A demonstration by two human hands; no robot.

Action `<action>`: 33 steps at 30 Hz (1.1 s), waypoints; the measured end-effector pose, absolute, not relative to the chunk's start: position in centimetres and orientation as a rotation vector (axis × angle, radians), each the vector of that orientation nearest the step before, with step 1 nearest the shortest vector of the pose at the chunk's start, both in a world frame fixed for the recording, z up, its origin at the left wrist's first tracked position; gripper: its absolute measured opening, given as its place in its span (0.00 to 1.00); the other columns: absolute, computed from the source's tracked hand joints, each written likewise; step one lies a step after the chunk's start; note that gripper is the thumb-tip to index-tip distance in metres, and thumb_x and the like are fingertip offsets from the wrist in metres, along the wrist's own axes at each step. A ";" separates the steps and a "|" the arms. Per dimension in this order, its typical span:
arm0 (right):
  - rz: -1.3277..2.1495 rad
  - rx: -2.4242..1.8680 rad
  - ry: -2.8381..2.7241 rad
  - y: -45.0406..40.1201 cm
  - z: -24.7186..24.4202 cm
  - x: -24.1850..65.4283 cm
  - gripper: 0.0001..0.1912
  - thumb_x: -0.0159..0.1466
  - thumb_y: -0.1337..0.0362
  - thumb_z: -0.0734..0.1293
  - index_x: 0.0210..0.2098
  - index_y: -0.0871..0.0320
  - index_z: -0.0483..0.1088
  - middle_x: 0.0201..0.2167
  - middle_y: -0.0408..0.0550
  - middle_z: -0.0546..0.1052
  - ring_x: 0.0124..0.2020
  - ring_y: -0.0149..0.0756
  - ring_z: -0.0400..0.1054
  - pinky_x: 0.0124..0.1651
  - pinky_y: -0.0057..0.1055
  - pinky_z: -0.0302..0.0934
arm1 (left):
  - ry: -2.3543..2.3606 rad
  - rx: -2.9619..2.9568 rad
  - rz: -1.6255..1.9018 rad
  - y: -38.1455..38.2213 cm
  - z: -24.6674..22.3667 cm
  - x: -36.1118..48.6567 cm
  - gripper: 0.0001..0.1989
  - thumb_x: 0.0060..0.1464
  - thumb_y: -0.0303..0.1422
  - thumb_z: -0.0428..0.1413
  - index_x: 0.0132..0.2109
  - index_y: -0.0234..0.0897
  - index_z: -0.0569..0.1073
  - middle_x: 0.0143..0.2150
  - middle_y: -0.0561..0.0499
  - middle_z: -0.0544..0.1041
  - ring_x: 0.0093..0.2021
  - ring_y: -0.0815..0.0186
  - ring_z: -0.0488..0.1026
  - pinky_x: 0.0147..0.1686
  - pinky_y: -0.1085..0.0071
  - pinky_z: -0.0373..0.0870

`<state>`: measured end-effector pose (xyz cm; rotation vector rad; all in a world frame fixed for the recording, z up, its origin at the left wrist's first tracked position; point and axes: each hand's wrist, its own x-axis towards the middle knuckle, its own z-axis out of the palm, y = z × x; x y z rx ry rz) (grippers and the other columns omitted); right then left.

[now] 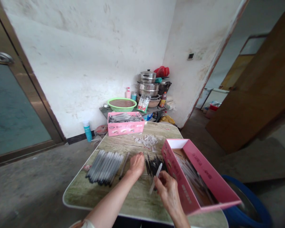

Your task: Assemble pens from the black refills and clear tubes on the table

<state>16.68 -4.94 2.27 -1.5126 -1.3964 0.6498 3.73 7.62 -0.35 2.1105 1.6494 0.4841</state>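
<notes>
Between thumb and fingers, my right hand (166, 186) pinches a translucent white pen tube (159, 171) near the table's right side. My left hand (137, 163) is closed at the middle of the table; what it holds, if anything, is hidden. Just right of it lies a pile of thin black refills (153, 163). A row of assembled-looking pens with dark tips (105, 166) lies on the left, and a single pen (124, 165) rests between the row and my left hand. Small whitish pieces (147, 141) are heaped behind my hands.
A pink box (125, 129) full of pens stands at the table's far edge. A larger pink box (180, 180) holding clear tubes stands on the right. Beyond the table (85, 202) are a green basin (122, 108) and stacked steel pots (148, 88). A blue-rimmed tub (258, 209) is at lower right.
</notes>
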 end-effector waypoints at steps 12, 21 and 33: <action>0.892 -1.211 -0.958 -1.7 3.1 18.4 0.16 0.59 0.52 0.68 0.26 0.59 0.66 0.18 0.43 0.74 0.14 0.27 0.63 0.13 0.20 0.54 | 0.648 1.243 0.903 7.5 -1.8 0.5 0.11 0.49 0.33 0.57 0.39 0.32 0.74 0.30 0.52 0.72 0.24 0.71 0.67 0.26 0.74 0.63; 0.681 -1.177 -0.854 1.5 5.6 18.9 0.15 0.58 0.54 0.70 0.27 0.60 0.68 0.19 0.43 0.74 0.18 0.31 0.67 0.15 0.23 0.58 | 0.488 1.191 0.741 6.3 -1.1 0.5 0.09 0.46 0.31 0.60 0.36 0.30 0.76 0.25 0.52 0.72 0.22 0.72 0.67 0.24 0.75 0.62; 0.691 -1.223 -0.851 1.4 5.7 19.5 0.16 0.56 0.53 0.70 0.27 0.60 0.68 0.18 0.43 0.75 0.17 0.32 0.68 0.15 0.23 0.58 | 0.462 1.199 0.677 6.0 -0.5 0.2 0.10 0.45 0.31 0.60 0.36 0.30 0.77 0.24 0.52 0.72 0.21 0.72 0.66 0.24 0.75 0.62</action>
